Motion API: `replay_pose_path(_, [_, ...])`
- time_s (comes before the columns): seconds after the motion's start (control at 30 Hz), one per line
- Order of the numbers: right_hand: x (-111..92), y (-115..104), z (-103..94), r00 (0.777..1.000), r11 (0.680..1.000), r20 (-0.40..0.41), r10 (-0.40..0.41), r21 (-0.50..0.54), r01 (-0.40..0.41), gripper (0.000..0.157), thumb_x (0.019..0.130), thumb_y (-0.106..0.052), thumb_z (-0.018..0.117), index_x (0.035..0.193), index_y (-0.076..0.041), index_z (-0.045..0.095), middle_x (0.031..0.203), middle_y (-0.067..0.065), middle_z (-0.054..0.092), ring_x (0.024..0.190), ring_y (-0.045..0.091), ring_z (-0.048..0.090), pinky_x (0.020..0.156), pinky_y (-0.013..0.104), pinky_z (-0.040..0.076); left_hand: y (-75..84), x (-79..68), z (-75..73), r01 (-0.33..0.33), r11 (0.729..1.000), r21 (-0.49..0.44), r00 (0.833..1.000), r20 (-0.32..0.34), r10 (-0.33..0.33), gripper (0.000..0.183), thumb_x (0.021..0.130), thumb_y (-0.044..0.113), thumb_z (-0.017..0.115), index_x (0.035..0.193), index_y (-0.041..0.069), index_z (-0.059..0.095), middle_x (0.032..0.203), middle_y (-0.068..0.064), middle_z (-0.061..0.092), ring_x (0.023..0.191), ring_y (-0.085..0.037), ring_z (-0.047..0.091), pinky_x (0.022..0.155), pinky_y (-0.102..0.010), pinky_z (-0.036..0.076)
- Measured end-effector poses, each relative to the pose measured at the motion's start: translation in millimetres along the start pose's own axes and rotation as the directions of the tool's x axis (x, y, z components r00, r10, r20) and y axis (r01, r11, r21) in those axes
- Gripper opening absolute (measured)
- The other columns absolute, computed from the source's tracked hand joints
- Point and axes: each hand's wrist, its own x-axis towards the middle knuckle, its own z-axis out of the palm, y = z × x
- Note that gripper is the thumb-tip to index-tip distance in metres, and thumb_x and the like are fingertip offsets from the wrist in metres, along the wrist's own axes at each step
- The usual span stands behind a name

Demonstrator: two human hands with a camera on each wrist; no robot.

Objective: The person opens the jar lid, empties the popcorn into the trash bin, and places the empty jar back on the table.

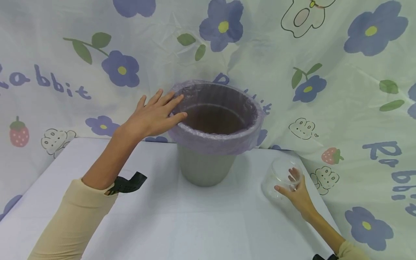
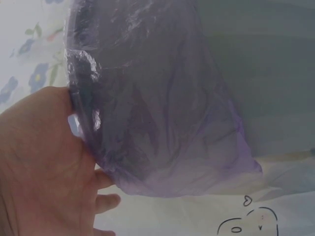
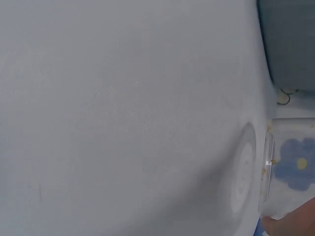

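Observation:
A grey-green trash bin [image 1: 206,168] stands upright on the table, with a purple plastic bag [image 1: 221,143] lining it and folded over its rim. My left hand [image 1: 151,116] touches the left side of that rim, fingers spread and fairly straight; the left wrist view shows the bag [image 2: 162,123] beside the palm. To the right, my right hand [image 1: 301,198] grips a clear round jar [image 1: 274,182] by its side, thumb in front and fingers behind. In the right wrist view the jar [image 3: 288,129] appears slightly above the table, over its shadow. No contents show in it.
White cloth covers the table [image 1: 195,224]. Behind and at the right hangs a curtain [image 1: 156,54] printed with blue flowers and rabbits, close to the bin's back. Black straps [image 1: 126,183] sit at the wrists.

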Motion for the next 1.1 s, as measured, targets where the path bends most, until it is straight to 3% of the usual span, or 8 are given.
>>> replay_pose_path(0.7, [-12, 21, 1.4, 0.998, 0.999, 0.031, 0.053, 0.011, -0.053, 0.110, 0.086, -0.011, 0.079, 0.158, -0.010, -0.003, 0.163, 0.019, 0.011, 0.146, 0.045, 0.015, 0.114, 0.063, 0.018, -2.0, 1.2, 0.6, -0.002, 1.000, -0.009, 1.000, -0.001, 0.002, 0.074, 0.103, 0.060, 0.031, 0.162, 0.022, 0.008, 0.167, -0.010, 0.001, 0.150, -0.036, -0.011, 0.111, -0.066, -0.013])
replay_pose_path(0.93, [-14, 21, -0.5, 0.998, 0.999, 0.057, 0.038, 0.026, -0.040, 0.114, 0.086, -0.009, 0.078, 0.158, -0.015, -0.009, 0.164, 0.020, 0.006, 0.147, 0.046, 0.011, 0.114, 0.064, 0.013, -4.0, 0.8, 0.8, -0.007, 1.000, -0.019, 1.000, -0.006, 0.007, 0.074, 0.103, 0.061, 0.031, 0.162, 0.023, 0.010, 0.167, -0.010, 0.002, 0.150, -0.037, -0.010, 0.110, -0.067, -0.013])
replay_pose_path(1.1, [-12, 13, -7.1, 0.999, 1.000, 0.040, -0.020, -0.018, 0.021, 0.118, 0.084, -0.007, 0.079, 0.159, -0.018, -0.010, 0.165, 0.019, -0.001, 0.146, 0.050, 0.010, 0.112, 0.069, 0.011, -6.4, -1.6, 1.7, -0.015, 0.999, -0.050, 0.999, -0.032, 0.013, 0.074, 0.103, 0.062, 0.030, 0.162, 0.023, 0.011, 0.167, -0.011, 0.003, 0.150, -0.037, -0.009, 0.111, -0.067, -0.013])
